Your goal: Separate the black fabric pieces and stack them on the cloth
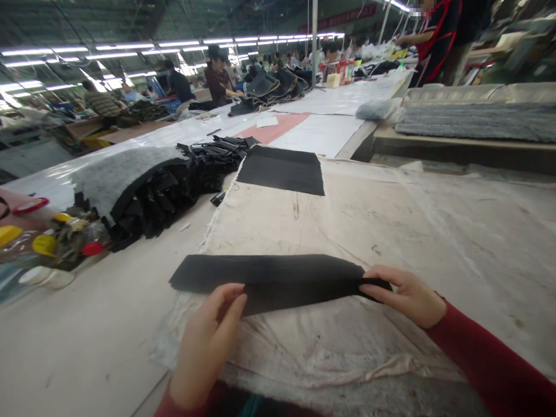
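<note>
A long strip of black fabric (269, 275) lies across the stained white cloth (391, 220) that covers the table in front of me. My left hand (208, 341) pinches the strip's near edge left of its middle, fingers pressed together on it. My right hand (402, 292) grips the strip's right end, fingers closed around the cloth. The strip looks folded lengthwise, its upper layer lying flat. A flat black rectangle of fabric (282, 169) rests farther back on the same cloth.
A heap of black cut pieces under grey felt (152, 185) sits to the left. Bottles and small items (52, 243) crowd the left edge. Grey knit fabric (473, 120) lies on a table at the right. Other people work at long tables behind.
</note>
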